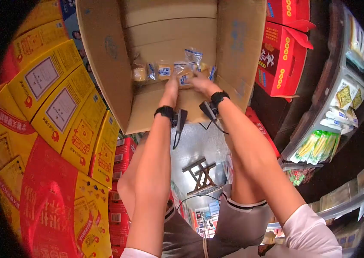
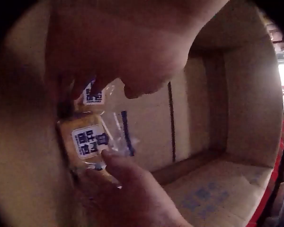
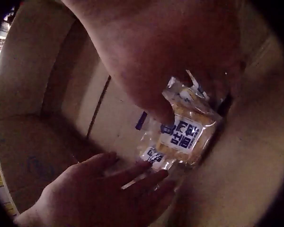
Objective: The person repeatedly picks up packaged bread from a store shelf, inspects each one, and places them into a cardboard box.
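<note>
Inside a cardboard box (image 1: 169,30), individually wrapped toast breads (image 1: 164,71) in clear bags with white and blue labels stand in a row. My right hand (image 1: 205,84) holds one wrapped toast (image 3: 182,135), its thumb pressed on the label and its other fingers partly hidden beyond the bag. My left hand (image 1: 171,89) reaches in just to the left of that toast. In the right wrist view, the left hand's straight fingers (image 3: 137,175) lie against a neighbouring wrapped toast (image 3: 154,157). The left wrist view shows the held toast (image 2: 87,142) beside this neighbour.
Yellow cartons (image 1: 57,103) and a red carton (image 1: 48,198) are stacked along the left. Red gift boxes (image 1: 276,60) stand right of the box, before a shelf of packaged snacks (image 1: 319,146). A folding stool (image 1: 199,174) stands on the floor below.
</note>
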The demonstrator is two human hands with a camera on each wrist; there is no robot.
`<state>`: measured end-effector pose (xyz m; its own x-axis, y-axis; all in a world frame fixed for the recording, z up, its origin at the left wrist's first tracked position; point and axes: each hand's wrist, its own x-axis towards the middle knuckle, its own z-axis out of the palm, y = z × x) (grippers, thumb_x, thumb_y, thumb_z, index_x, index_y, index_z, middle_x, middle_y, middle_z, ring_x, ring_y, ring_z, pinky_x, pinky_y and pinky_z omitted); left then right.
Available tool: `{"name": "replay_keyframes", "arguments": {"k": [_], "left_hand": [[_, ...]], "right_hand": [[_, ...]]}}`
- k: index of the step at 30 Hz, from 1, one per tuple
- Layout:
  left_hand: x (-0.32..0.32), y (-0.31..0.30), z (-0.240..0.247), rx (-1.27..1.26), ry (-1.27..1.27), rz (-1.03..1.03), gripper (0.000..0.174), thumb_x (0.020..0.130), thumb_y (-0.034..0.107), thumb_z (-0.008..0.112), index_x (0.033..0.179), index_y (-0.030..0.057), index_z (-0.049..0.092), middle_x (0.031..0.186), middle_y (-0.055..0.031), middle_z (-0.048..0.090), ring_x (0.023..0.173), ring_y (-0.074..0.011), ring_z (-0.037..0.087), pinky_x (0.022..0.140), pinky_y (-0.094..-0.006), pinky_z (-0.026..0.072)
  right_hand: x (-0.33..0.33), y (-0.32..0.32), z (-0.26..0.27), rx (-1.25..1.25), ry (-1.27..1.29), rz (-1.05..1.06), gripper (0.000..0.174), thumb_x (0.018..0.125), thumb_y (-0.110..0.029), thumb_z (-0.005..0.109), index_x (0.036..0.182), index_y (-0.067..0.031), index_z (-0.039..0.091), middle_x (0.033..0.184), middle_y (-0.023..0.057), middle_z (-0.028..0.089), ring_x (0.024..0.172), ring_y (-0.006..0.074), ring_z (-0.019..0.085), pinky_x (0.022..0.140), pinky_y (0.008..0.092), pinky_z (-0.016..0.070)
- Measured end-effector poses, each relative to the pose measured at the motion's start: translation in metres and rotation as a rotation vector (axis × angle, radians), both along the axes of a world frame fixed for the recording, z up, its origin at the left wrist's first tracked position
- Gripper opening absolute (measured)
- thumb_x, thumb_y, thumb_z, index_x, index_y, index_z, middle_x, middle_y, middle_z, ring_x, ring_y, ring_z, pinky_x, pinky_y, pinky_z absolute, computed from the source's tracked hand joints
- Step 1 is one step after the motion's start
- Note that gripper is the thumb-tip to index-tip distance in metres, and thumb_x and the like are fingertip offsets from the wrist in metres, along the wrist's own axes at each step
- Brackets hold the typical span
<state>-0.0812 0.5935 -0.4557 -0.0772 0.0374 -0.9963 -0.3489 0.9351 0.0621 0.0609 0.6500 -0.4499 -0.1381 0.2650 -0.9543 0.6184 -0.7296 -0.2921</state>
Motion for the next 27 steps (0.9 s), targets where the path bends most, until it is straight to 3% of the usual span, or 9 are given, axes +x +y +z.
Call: {"name": "replay_keyframes", "arguments": {"k": [4,5,8,10,12,18,22,23,27], "left_hand": [[0.014,-0.037,0.026,0.437,-0.003,0.163,0.048,0.103,0.053,0.049,0.112,0.0090,0.067,0.089,0.0047,0.056,0.076,-0.0085,0.048,0.064,-0.0264,0.0390],[0.009,-0.010,0.087,0.377,0.030,0.109,0.050,0.106,0.047,0.045,0.122,0.0030,0.064,0.109,-0.0052,0.060,0.098,-0.0158,0.052,0.084,-0.0315,0.0404],[0.021,0.029,0.232,0.515,0.151,0.014,0.055,0.109,0.043,0.044,0.135,-0.0035,0.057,0.136,-0.0148,0.059,0.121,-0.0243,0.055,0.107,-0.0380,0.0415],[0.040,0.056,0.339,0.630,0.220,-0.026,0.047,0.109,0.039,0.049,0.130,-0.0020,0.058,0.125,-0.0138,0.061,0.116,-0.0234,0.057,0.104,-0.0372,0.0435],[0.068,0.088,0.456,0.802,0.179,0.024,0.039,0.107,0.030,0.055,0.128,-0.0020,0.053,0.118,-0.0121,0.060,0.108,-0.0211,0.057,0.097,-0.0363,0.0471],[0.159,0.135,0.746,1.477,-0.047,-0.203,0.027,0.101,0.006,0.055,0.126,-0.0003,0.046,0.118,-0.0076,0.053,0.107,-0.0143,0.052,0.096,-0.0297,0.0450],[0.224,0.134,0.876,1.757,-0.264,-0.476,0.037,0.098,0.002,0.058,0.133,-0.0026,0.046,0.125,-0.0097,0.051,0.116,-0.0163,0.051,0.101,-0.0318,0.0429],[0.241,0.135,0.905,1.800,-0.264,-0.526,0.039,0.087,-0.004,0.067,0.122,-0.0034,0.050,0.129,-0.0134,0.049,0.120,-0.0213,0.054,0.104,-0.0325,0.0427],[0.300,0.144,0.957,1.936,-0.249,-0.704,0.043,0.095,0.006,0.064,0.132,-0.0044,0.045,0.132,-0.0162,0.049,0.119,-0.0242,0.056,0.106,-0.0346,0.0415]], "right_hand": [[0.003,0.006,0.070,0.203,0.064,0.024,0.064,0.088,-0.027,0.070,0.142,0.0030,0.052,0.131,0.0180,0.066,0.117,0.0291,0.064,0.100,0.0396,0.0501],[0.003,0.017,0.106,0.200,0.053,0.031,0.063,0.089,-0.027,0.070,0.141,0.0034,0.053,0.133,0.0191,0.065,0.119,0.0286,0.063,0.102,0.0400,0.0493],[0.010,0.040,0.245,0.460,0.157,-0.146,0.051,0.088,-0.019,0.073,0.132,0.0008,0.058,0.128,0.0178,0.067,0.117,0.0260,0.063,0.102,0.0407,0.0498],[0.026,0.056,0.350,0.573,0.218,-0.202,0.047,0.091,-0.016,0.072,0.133,-0.0005,0.056,0.127,0.0146,0.066,0.119,0.0225,0.060,0.105,0.0408,0.0473],[0.045,0.067,0.477,0.977,0.097,-0.255,0.051,0.095,-0.019,0.070,0.139,-0.0015,0.050,0.132,0.0166,0.061,0.120,0.0253,0.060,0.104,0.0419,0.0471],[0.137,0.062,0.806,1.390,-0.128,-0.550,0.038,0.093,-0.018,0.071,0.123,-0.0019,0.054,0.133,0.0224,0.058,0.125,0.0388,0.057,0.104,0.0438,0.0453],[0.204,0.019,0.932,1.746,-0.432,-0.597,0.038,0.086,-0.010,0.074,0.120,-0.0026,0.057,0.136,0.0233,0.057,0.127,0.0415,0.056,0.106,0.0443,0.0443],[0.217,0.006,0.953,1.779,-0.458,-0.649,0.039,0.083,-0.008,0.074,0.119,-0.0024,0.058,0.135,0.0244,0.056,0.124,0.0429,0.057,0.105,0.0448,0.0449],[0.260,-0.011,0.995,1.874,-0.517,-0.765,0.040,0.080,-0.007,0.074,0.117,-0.0021,0.058,0.137,0.0255,0.055,0.121,0.0413,0.059,0.105,0.0460,0.0456]]}}
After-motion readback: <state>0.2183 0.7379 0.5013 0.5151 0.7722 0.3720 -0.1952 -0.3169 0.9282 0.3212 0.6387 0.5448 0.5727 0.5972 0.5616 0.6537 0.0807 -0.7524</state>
